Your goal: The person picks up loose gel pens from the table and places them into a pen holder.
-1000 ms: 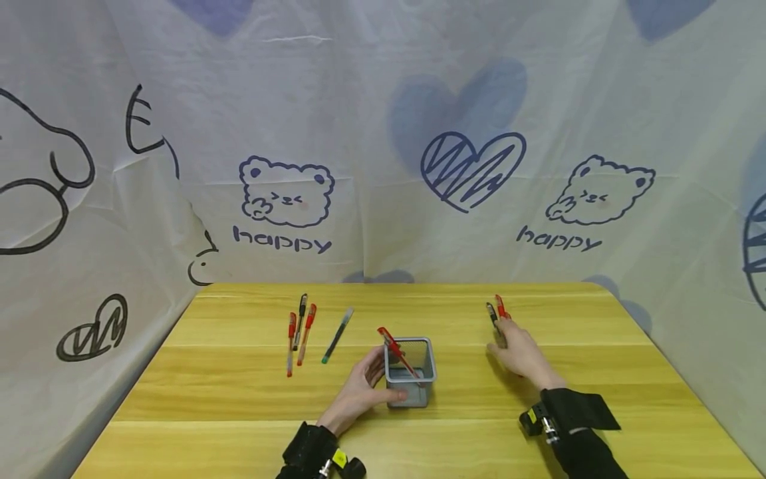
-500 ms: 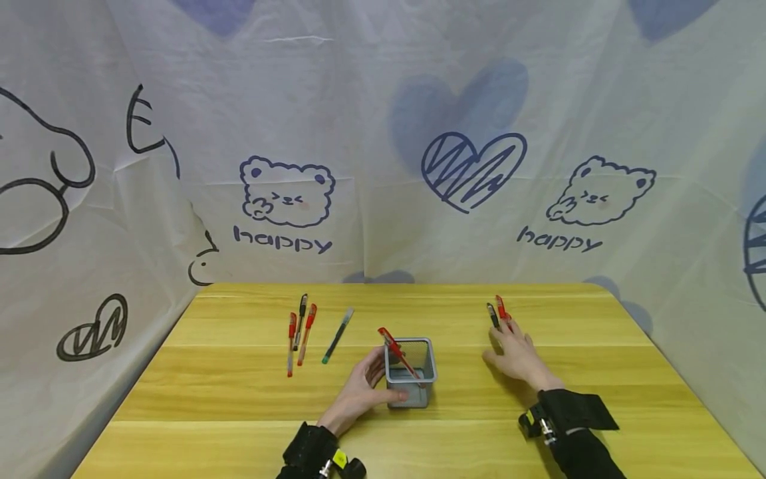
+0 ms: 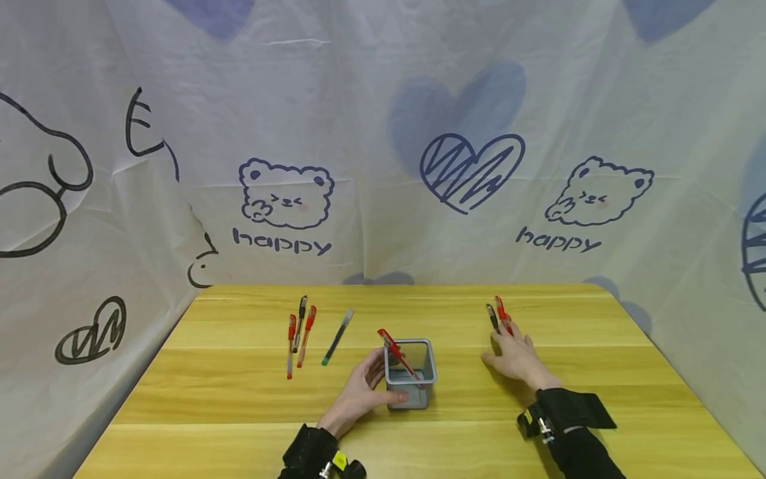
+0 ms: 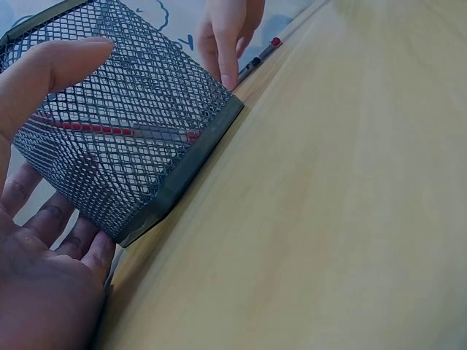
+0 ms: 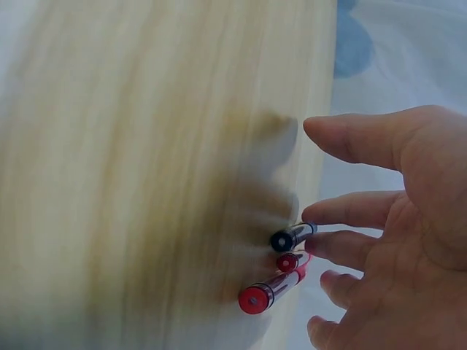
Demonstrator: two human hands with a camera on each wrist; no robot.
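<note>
My left hand (image 3: 354,397) grips a grey mesh pen holder (image 3: 417,397), thumb on its near side and the other fingers round its left. A red pen (image 3: 393,346) leans inside, its cap above the rim. The left wrist view shows this pen through the mesh (image 4: 146,95). On the right, my right hand (image 3: 516,358) reaches over a small group of pens with its fingers spread. A black pen (image 5: 293,237) and two red pens (image 5: 270,290) lie side by side at its fingertips in the right wrist view; in the head view the hand hides their near ends.
Left of the holder, two red pens (image 3: 308,329) and a black pen (image 3: 300,322) lie close together on the wooden table (image 3: 239,399). A green-tipped pen (image 3: 338,337) lies between them and the holder. A printed cloth (image 3: 371,100) hangs behind the table's far edge.
My right hand's fingers have spread and the hand has shifted slightly left over the pens; a second red cap now shows beside the fingers. The left hand and holder stay put.
</note>
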